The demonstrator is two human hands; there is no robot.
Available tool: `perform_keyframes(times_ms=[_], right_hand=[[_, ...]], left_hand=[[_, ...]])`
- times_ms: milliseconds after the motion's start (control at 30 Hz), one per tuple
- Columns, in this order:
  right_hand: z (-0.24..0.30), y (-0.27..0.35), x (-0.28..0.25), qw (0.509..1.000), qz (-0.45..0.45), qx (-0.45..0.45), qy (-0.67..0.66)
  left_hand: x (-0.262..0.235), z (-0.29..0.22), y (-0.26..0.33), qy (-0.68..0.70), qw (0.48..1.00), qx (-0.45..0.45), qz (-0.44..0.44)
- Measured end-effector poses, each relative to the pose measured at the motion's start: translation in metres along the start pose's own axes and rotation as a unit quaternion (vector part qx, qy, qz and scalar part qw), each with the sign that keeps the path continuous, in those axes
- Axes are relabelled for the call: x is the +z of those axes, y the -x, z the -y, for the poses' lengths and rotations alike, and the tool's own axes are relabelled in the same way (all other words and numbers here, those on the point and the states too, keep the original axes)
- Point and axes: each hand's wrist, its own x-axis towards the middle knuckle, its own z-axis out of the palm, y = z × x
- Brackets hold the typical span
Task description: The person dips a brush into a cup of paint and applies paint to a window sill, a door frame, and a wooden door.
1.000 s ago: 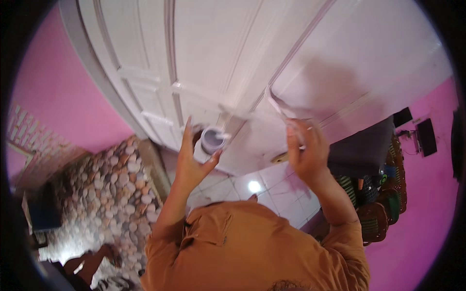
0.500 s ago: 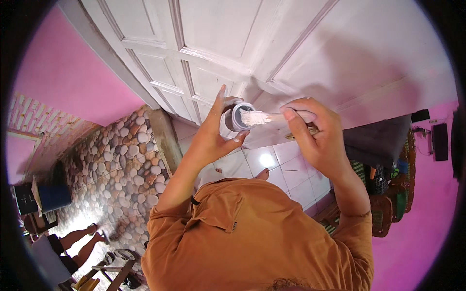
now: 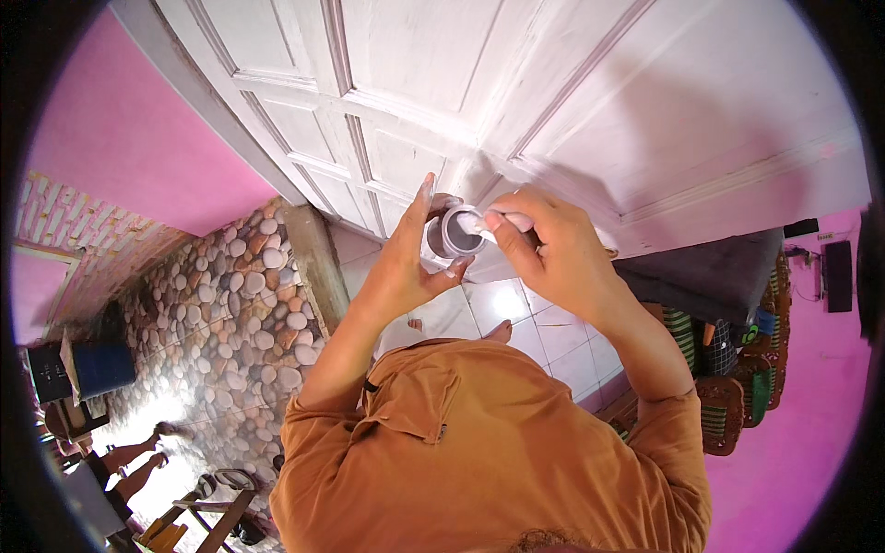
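Near the frame's centre, one small round can (image 3: 454, 234) sits in the left hand (image 3: 412, 267), fingers wrapped about its grey wall, its open mouth showing a dark inside. One right hand (image 3: 551, 251) is pinched shut on a white-tipped brush (image 3: 475, 222) at the can's rim. Behind stands one white panelled door (image 3: 516, 83); a cobbled stone wall (image 3: 221, 304) fills the lower left.

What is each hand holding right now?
Left hand: closed around a small round can.
Right hand: closed on a brush, its white tip at the can's mouth.
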Motion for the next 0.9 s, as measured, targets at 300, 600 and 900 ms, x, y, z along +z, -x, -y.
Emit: perform_keyframes(times_ms=[300, 600, 900], right_hand=[[0.002, -0.003, -0.002, 0.996, 0.013, 0.067, -0.061], [-0.007, 0.004, -0.005, 0.996, -0.005, 0.068, -0.055], [0.003, 0.01, -0.047, 0.914, -0.189, 0.213, -0.287]], left_hand=[[0.003, 0.001, -0.003, 0.014, 1.0, -0.003, 0.016], [0.008, -0.001, -0.008, 0.022, 1.0, -0.004, 0.004], [0.009, -0.03, -0.043, 0.045, 0.996, 0.02, -0.07]])
